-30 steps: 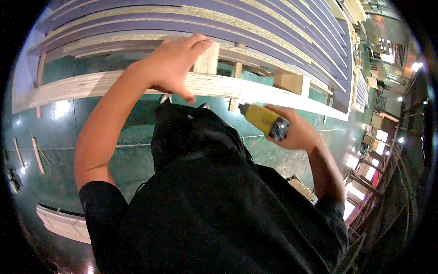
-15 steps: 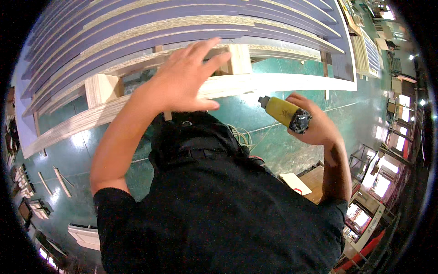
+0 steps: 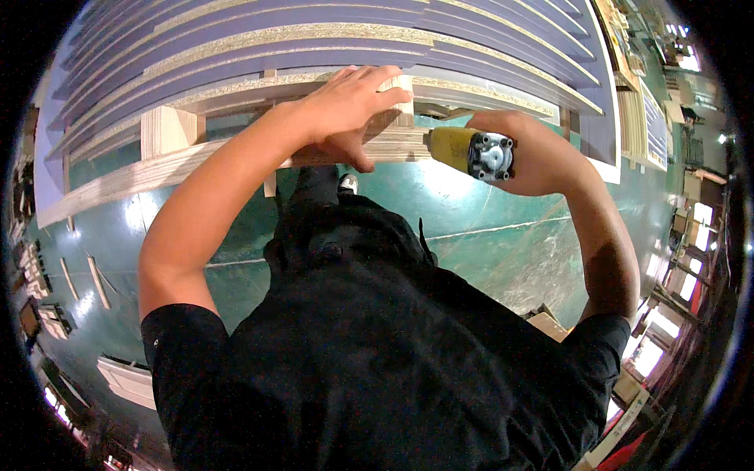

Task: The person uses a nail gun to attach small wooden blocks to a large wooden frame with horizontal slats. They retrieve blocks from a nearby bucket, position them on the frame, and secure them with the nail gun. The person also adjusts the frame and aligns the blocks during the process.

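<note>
We have the left hand [image 3: 349, 110] pressed flat on a small wood block [image 3: 400, 98] at 12 o'clock, not clamped. Right hand [image 3: 534, 157] is closed around the yellow power tool [image 3: 470, 151], nose at the long plank [image 3: 181, 169]. Fastening looks begun; unfinished, we judge.

- The left hand [image 3: 353, 110] presses a small pale wooden block [image 3: 397, 110] against the long pale wooden rail [image 3: 157, 177], filling the gap there.
- At three o'clock, the right hand [image 3: 534, 153] and its yellow cylindrical power tool [image 3: 467, 151] block the rail's right end.
- At nine o'clock, another upright wooden block [image 3: 169, 132] stands; between it and the left hand the slot is open.
- At six o'clock, green floor [image 3: 487, 228] lies open below the rail.
</note>
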`<act>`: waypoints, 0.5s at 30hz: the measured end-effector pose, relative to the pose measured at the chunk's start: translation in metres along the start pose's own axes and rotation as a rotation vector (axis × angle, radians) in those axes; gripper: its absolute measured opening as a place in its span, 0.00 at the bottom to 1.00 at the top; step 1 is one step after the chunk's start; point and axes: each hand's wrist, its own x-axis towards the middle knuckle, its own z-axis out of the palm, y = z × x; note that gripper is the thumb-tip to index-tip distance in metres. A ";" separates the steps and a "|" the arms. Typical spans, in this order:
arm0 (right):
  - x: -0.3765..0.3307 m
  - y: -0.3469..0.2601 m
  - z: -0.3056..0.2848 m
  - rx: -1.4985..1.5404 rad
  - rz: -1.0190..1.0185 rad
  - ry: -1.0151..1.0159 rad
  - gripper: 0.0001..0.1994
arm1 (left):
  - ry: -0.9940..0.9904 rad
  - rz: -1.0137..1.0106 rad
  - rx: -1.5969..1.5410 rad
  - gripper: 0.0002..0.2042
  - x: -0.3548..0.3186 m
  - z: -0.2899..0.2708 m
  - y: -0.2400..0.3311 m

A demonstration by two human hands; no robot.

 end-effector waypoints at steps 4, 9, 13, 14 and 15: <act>0.022 -0.015 -0.007 0.037 0.176 -0.095 0.32 | 0.072 0.028 -0.035 0.57 0.002 0.007 -0.002; 0.052 -0.009 -0.010 0.104 0.232 -0.216 0.31 | 0.241 0.099 -0.120 0.61 -0.005 0.023 -0.010; 0.056 -0.017 -0.008 0.143 0.259 -0.242 0.31 | 0.226 0.108 -0.171 0.61 -0.004 0.020 -0.009; 0.063 -0.013 -0.008 0.136 0.225 -0.263 0.31 | 0.223 0.079 -0.181 0.61 -0.007 0.020 -0.010; 0.065 -0.013 -0.007 0.133 0.218 -0.267 0.31 | 0.222 0.070 -0.181 0.61 -0.007 0.020 -0.010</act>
